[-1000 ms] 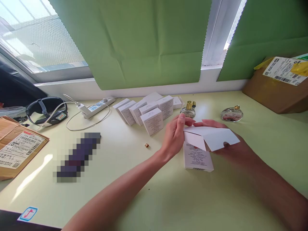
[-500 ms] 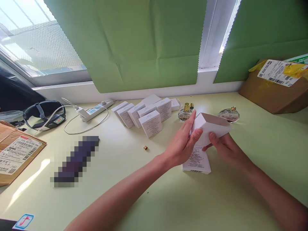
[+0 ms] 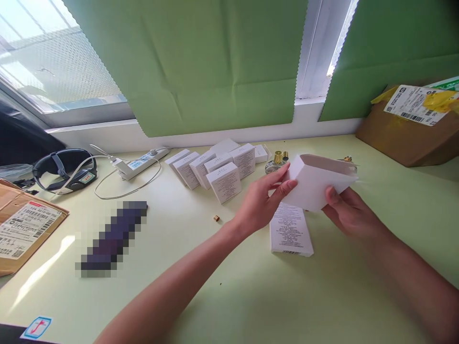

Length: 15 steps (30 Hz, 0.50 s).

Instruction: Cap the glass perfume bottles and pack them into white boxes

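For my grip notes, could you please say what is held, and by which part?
An open white carton: the left hand grips its left end, the right hand its lower right edge.

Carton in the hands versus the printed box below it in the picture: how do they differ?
The carton is plain white on the outer faces that show; the printed box carries lines of dark text and a barcode.
The carton is held by the left hand and right hand, while the printed box lies on the table.
The carton shows an open side; the printed box's far end is hidden.
Both are white.
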Tool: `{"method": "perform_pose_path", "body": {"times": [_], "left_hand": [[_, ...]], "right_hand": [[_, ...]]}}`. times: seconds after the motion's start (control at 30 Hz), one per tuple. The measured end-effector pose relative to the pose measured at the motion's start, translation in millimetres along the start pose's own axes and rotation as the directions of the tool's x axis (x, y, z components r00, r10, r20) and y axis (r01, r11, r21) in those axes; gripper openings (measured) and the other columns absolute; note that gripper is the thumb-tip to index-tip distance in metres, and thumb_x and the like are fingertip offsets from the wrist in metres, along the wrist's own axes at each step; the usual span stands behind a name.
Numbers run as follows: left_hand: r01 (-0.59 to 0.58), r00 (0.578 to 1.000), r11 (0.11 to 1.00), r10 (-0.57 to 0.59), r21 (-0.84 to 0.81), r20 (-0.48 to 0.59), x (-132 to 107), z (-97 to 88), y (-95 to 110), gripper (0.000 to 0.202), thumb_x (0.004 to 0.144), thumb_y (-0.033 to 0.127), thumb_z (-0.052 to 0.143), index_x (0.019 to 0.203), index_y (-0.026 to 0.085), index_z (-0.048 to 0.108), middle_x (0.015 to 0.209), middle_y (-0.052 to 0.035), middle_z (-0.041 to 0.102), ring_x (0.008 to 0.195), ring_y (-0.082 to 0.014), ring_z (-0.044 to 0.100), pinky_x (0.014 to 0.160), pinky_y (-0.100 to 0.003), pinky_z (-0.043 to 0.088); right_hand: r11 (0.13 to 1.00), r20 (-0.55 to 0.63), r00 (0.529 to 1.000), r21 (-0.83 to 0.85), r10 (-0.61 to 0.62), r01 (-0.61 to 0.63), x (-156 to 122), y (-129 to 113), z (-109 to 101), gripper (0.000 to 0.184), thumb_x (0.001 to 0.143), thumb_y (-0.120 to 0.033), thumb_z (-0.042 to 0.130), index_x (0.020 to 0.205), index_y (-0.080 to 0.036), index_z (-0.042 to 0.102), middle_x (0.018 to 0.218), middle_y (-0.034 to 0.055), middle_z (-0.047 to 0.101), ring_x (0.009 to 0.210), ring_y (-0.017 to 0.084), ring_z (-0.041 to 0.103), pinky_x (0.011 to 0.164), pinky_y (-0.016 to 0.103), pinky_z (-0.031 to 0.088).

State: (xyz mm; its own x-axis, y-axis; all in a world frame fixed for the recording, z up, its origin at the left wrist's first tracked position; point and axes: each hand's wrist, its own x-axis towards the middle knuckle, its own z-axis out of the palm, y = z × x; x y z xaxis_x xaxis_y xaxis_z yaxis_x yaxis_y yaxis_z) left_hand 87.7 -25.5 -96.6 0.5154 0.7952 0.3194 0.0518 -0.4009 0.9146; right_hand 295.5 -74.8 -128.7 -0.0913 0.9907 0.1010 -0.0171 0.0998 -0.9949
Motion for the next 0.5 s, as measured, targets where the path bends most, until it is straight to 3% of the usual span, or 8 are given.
{"method": "perform_pose_path", "body": {"times": [0.13,0.27,0.37,0.5], "left_hand": [[-0.044,0.996,0.996,0.037,0.083,0.08,-3,3.1,-2,0.046,0.103,0.041,0.044,0.146,0.028,0.051,0.133,-0.0079,0.064,0.111,-0.0271,0.063,0.094,-0.043,0.055],[-0.003,0.997,0.995,-0.004,0.098,0.075,-7,8.0,-4,0.046,0.104,0.043,0.038,0.146,0.028,0.051,0.128,-0.0082,0.066,0.1,-0.0239,0.062,0.084,-0.037,0.055],[0.05,0.996,0.996,-0.054,0.068,0.064,-10,10.7,-7,0.047,0.104,0.045,0.039,0.145,0.026,0.051,0.118,-0.0063,0.069,0.096,-0.0211,0.062,0.081,-0.033,0.053],[0.073,0.994,0.996,-0.068,-0.058,0.084,-7,9.0,-8,0.046,0.101,0.045,0.046,0.142,0.024,0.055,0.125,-0.0063,0.067,0.103,-0.0221,0.062,0.085,-0.032,0.053]], "right_hand": [[0.998,0.035,0.999,-0.063,0.026,-0.024,-2,-4,3,0.051,0.096,-0.056,0.053,0.144,-0.038,0.05,0.146,0.0028,0.059,0.136,0.031,0.051,0.109,0.049,0.049],[0.997,0.012,0.998,-0.03,0.066,-0.065,-6,-1,6,0.054,0.096,-0.057,0.052,0.148,-0.042,0.043,0.15,-0.0004,0.055,0.139,0.03,0.048,0.111,0.048,0.047],[0.995,-0.015,0.995,-0.027,0.099,-0.099,-9,-2,10,0.057,0.097,-0.059,0.049,0.15,-0.045,0.038,0.152,-0.0031,0.053,0.14,0.027,0.047,0.114,0.044,0.045],[0.994,-0.026,0.994,0.018,0.109,-0.108,-10,-6,12,0.054,0.095,-0.06,0.052,0.147,-0.046,0.043,0.147,-0.0042,0.057,0.136,0.026,0.051,0.111,0.04,0.047]]}}
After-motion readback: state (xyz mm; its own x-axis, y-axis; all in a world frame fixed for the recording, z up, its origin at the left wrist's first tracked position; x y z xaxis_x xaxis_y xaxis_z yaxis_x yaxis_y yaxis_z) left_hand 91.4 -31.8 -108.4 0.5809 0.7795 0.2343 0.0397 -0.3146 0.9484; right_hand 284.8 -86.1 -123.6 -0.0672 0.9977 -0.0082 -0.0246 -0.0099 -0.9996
